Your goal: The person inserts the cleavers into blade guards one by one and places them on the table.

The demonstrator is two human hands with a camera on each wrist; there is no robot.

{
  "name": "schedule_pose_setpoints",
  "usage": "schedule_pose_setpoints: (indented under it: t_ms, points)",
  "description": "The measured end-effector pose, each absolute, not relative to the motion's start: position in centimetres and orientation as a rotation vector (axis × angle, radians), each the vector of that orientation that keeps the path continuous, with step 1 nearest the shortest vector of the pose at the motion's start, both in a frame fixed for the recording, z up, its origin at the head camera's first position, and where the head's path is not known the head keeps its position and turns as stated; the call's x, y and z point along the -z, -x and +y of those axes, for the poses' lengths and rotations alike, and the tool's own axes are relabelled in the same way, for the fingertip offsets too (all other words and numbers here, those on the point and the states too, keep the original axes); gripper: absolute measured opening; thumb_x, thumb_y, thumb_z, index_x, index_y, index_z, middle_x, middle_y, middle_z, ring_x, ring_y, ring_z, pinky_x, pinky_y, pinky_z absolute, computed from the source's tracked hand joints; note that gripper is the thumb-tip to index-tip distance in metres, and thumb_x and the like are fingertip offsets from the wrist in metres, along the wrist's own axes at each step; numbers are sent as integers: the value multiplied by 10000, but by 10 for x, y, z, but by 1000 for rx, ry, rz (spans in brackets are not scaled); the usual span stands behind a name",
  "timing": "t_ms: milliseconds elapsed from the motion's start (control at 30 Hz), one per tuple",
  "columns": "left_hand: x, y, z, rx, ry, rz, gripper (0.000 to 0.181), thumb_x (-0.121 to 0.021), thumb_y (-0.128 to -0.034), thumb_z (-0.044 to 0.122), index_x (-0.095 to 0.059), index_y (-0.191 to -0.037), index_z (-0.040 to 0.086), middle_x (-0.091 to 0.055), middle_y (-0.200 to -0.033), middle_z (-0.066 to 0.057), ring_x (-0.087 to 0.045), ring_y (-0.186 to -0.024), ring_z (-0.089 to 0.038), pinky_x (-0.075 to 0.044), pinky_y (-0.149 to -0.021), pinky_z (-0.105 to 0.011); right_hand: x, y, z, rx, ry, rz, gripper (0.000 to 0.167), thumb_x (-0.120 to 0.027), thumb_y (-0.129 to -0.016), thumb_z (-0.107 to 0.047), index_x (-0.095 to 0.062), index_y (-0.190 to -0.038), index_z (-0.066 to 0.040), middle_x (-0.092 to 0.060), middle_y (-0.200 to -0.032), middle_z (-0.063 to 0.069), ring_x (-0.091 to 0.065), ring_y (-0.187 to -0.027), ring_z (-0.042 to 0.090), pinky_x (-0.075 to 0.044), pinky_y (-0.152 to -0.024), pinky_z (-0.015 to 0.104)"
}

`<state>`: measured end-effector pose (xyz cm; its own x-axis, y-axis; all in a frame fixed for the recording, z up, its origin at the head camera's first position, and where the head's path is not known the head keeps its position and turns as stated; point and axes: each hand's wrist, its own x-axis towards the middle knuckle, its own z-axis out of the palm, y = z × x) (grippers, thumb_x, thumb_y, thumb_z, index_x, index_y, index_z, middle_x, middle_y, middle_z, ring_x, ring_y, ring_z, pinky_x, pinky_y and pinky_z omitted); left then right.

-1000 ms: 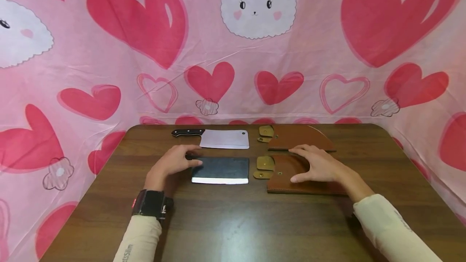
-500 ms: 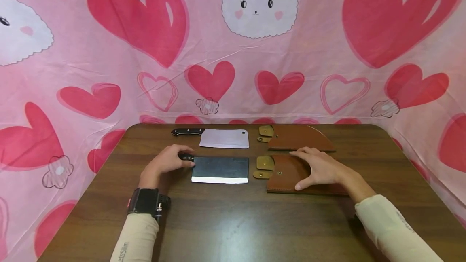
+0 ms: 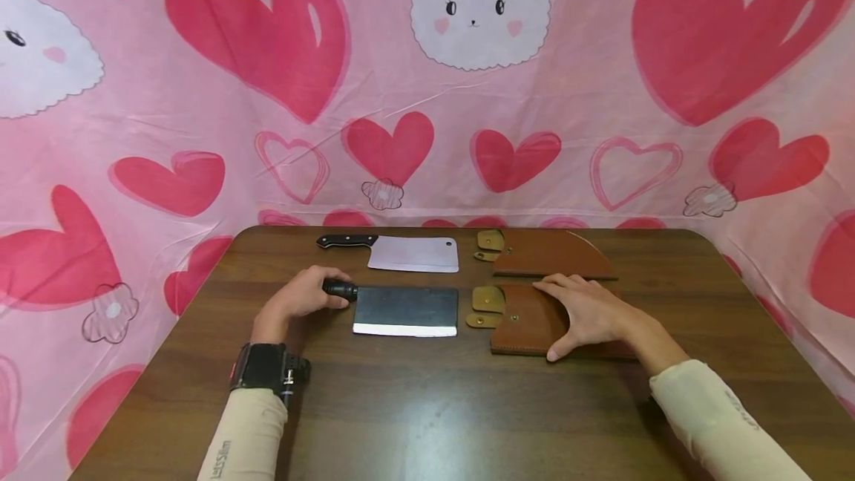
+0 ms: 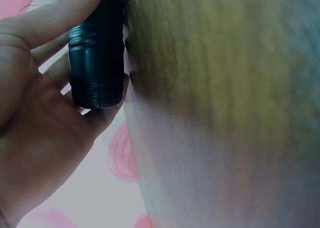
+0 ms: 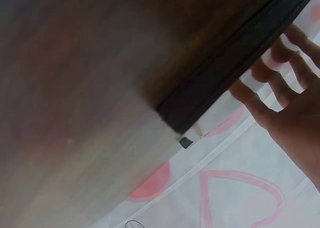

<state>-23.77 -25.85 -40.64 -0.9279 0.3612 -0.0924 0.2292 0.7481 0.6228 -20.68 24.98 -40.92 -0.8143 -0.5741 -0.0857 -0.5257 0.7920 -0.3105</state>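
A cleaver with a dark blade [image 3: 405,309] and bright edge lies flat on the wooden table. My left hand [image 3: 300,297] holds its black handle [image 4: 96,63], thumb on the near side and fingers behind, as the left wrist view shows. At right, my right hand [image 3: 594,316] spans the nearer brown leather sheath [image 3: 517,334], its fingers toward the far edge and thumb at the front edge. The fingers [image 5: 275,85] in the right wrist view look loosely spread behind the sheath's dark edge; firm contact cannot be made out.
Behind lies a second cleaver [image 3: 414,254] with a silvery blade and black riveted handle. Right of it is another brown sheath [image 3: 551,254] with a tan snap strap. A pink heart-patterned cloth [image 3: 574,87] hangs beyond the table's [image 3: 427,407] back edge.
My left hand has slid left from the dark blade to the handle, baring the blade's left end. The right hand's thumb has moved down to the sheath's front edge. Cleavers and sheaths stay put.
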Motion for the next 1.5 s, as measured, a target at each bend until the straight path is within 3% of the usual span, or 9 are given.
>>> schedule_pose_setpoints:
  t_ms: [233,767,1300,1500]
  points:
    - [409,240,-259,-953,-483,2749,339,-840,-818,92,-729,-1133,34,-704,-1009,-92,-587,-910,-253,-455,-848,-405,408,205,248,343,869,2815,1228,-845,-573,-737,-452,-1497,-30,-459,-1466,154,-425,-1314,446,-331,-987,737]
    - [411,241,-261,-1041,-494,2674,254,-793,-852,37,-713,-1093,34,-678,-969,-71,-566,-893,-238,-443,-863,-405,409,203,247,241,1012,2952,1078,-829,-641,-654,-506,-1445,-13,-518,-1420,183,-472,-1303,426,-366,-1050,633]
    - [409,242,-260,-1124,-492,2702,273,-767,-887,57,-698,-1150,34,-668,-1078,-135,-570,-980,-292,-444,-898,-448,410,208,246,306,1008,2960,1074,-821,-663,-653,-485,-1451,-4,-512,-1410,179,-468,-1294,397,-336,-1041,687]
    - [409,241,-257,-1142,-496,2710,282,-757,-901,66,-688,-1172,29,-664,-1091,-139,-576,-980,-291,-451,-905,-442,411,211,244,312,1066,2984,1083,-823,-654,-653,-487,-1454,-5,-518,-1404,167,-476,-1283,376,-351,-1050,642]
